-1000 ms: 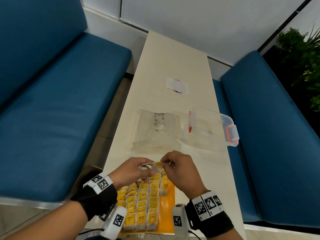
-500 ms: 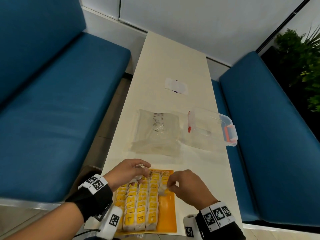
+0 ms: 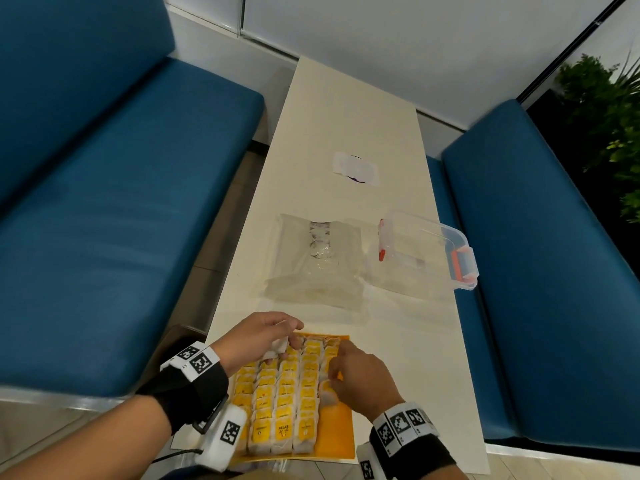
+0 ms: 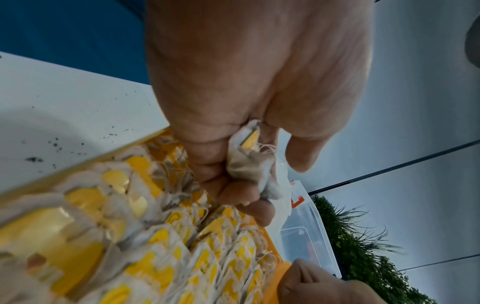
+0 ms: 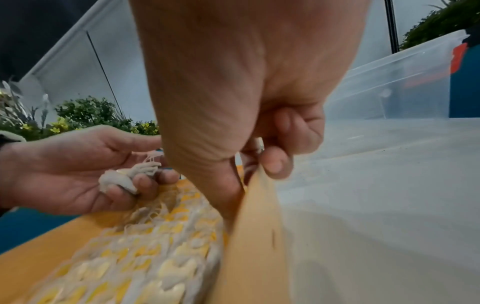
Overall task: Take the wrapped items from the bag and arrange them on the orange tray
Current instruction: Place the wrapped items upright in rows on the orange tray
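Left hand (image 3: 258, 337): over the tray's far left corner, fingers curled round a small bunch of sachets (image 4: 250, 164) with loose strings; the thumb stands free of them.
Tray (image 3: 341, 431): orange, flat on the near end of the table (image 3: 346, 109). It carries rows of sachets (image 3: 287, 386), white wraps with yellow tags, packed edge to edge and overlapping from the far rim to the near one. A bare orange strip is left along the right side.
Writing: a near-row tag reads "RELAX"; the other tags are too small to read.
Right hand (image 3: 360, 374): at the right-hand column of sachets, thumb and forefinger pinched together on something thin there. The wrist view is too blurred to show what they hold.
Bag (image 3: 317, 259): clear plastic, lying flat beyond the tray in mid table. It looks almost flat; a printed patch shows through near its top, unreadable.
Box (image 3: 426, 251): clear plastic with orange-red clips, just right of the bag at the table's edge. I can see nothing inside it.
Sticker (image 3: 356, 168): a white patch with a purple mark, farther up the table, well apart from the rest.
Benches (image 3: 114, 202): blue, one along each side of the table.
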A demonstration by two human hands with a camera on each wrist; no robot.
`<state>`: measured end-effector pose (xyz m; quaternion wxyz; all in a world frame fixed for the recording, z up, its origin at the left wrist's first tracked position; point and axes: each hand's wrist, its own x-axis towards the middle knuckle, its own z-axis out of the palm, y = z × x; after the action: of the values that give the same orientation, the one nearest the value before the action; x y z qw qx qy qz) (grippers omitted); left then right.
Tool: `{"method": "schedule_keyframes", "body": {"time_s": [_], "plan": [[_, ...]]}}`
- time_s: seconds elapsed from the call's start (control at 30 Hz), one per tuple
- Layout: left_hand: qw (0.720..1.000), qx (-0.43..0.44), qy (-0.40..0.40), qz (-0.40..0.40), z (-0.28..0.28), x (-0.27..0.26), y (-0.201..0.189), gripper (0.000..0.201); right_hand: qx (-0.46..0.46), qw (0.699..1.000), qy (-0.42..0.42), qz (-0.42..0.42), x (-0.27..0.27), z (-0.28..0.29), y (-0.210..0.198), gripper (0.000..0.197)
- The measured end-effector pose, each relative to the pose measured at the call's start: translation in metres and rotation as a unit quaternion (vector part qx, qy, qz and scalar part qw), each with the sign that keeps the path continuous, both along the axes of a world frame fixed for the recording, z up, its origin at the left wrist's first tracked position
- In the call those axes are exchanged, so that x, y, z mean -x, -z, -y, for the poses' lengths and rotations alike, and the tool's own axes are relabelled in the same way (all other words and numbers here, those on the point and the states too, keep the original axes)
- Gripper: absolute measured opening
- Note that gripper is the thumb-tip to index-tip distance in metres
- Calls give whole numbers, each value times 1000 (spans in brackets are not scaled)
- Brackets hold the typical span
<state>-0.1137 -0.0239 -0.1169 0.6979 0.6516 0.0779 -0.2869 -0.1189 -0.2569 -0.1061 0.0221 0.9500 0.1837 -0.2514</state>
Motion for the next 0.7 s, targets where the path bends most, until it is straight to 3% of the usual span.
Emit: {"method": "schedule_keyframes", "body": {"time_s": [0.4,0.53,0.63,0.7], "plan": [[994,59,-25,-83,-4,-1,-1,72,-34,994,33,103,2,-1,8,20],[989,100,-26,-106,-3,-6,-3,76,-144,976,55,153,-1,-17,-12,28],[986,116,-30,-118,3,-10,-5,80,-275,955,68,84,-5,-42,-29,26],[982,137,-29,-130,7,-12,-7,82,-308,947,84,26,-8,-56,-37,33]]}}
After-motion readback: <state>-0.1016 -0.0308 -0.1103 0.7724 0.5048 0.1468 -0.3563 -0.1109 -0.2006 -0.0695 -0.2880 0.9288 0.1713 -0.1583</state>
